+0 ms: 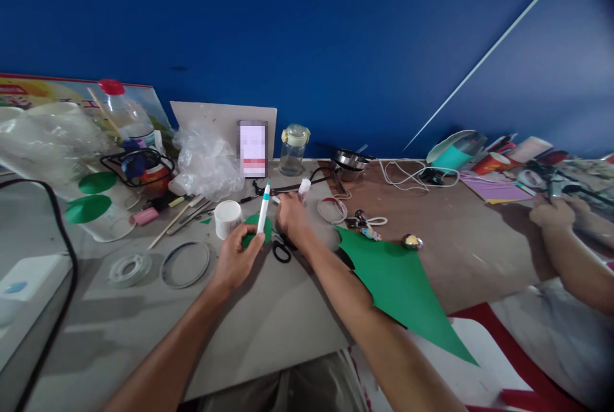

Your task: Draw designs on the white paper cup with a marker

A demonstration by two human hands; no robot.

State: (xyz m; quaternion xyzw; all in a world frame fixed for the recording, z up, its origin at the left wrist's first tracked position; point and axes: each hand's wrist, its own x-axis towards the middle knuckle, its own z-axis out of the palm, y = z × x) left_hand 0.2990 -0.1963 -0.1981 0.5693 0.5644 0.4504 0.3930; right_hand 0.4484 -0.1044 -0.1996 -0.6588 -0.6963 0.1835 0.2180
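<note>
The left hand (234,258) gripped a white marker (263,208) upright above a green paper circle (255,231), the right hand (292,217) pinched a small white tube (304,189) just beside it, and the cut green sheet (398,284) lay aside on the desk (472,252), leaving them working room.

Soft, even light — edges warped, corners darkened.

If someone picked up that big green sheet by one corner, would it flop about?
The green sheet is probably thin card: its tip juts past the table edge without an obvious droop, so it should bend only gently. It looks light, and its narrow cut points could crease easily.
</note>
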